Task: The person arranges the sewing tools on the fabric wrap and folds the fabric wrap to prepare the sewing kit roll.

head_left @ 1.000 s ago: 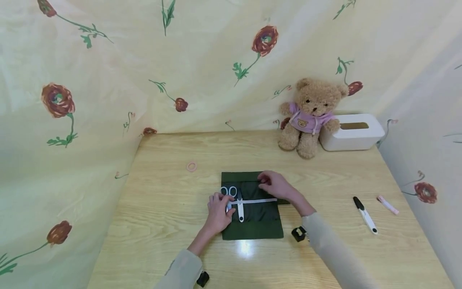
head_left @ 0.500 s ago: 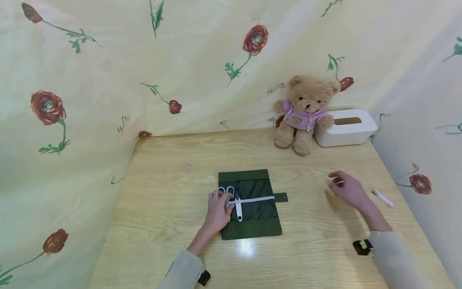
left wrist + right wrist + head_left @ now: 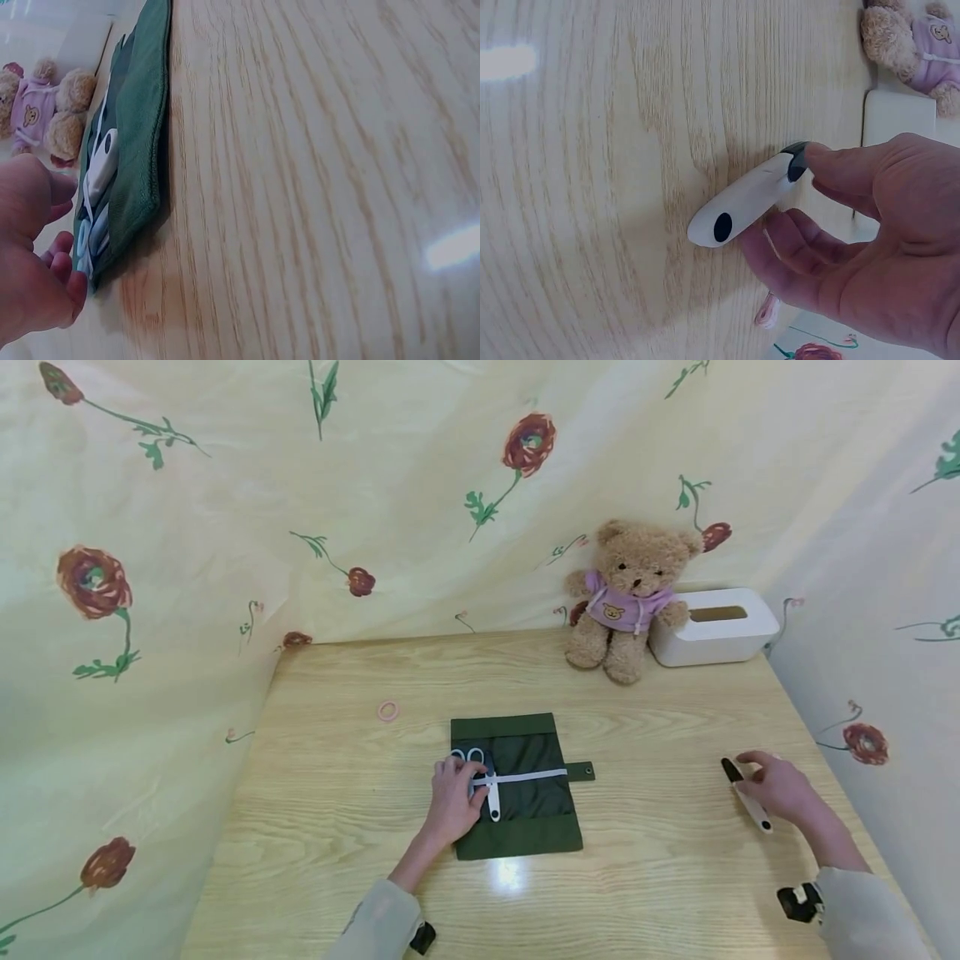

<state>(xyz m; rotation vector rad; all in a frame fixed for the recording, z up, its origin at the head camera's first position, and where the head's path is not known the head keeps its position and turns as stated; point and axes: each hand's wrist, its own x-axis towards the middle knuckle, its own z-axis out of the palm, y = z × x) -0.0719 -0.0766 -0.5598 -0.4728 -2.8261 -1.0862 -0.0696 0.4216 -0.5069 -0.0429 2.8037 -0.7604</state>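
A dark green cloth pouch (image 3: 517, 837) lies unfolded on the table. Under its pale elastic strap (image 3: 531, 775) sit light-blue-handled scissors (image 3: 476, 755) and a white-handled utensil (image 3: 494, 802) with a dark top. My left hand (image 3: 452, 797) rests over the scissors at the pouch's left side; in the left wrist view a gap shows between its thumb and fingers. On the far right, my right hand (image 3: 780, 789) pinches a second white-handled utensil (image 3: 742, 199) with a black end. The thumb is on the black end and the fingers are along the handle's other side.
A teddy bear (image 3: 630, 597) in a purple hoodie sits at the back, against a white tissue box (image 3: 716, 631). A pink ring (image 3: 387, 711) lies left of the pouch. Part of a pink stick-like item (image 3: 766, 310) shows below the right hand.
My right hand has left the pouch, moved far right and taken hold of the white-handled utensil there. The left hand has stayed on the scissors. The head view has shifted slightly.
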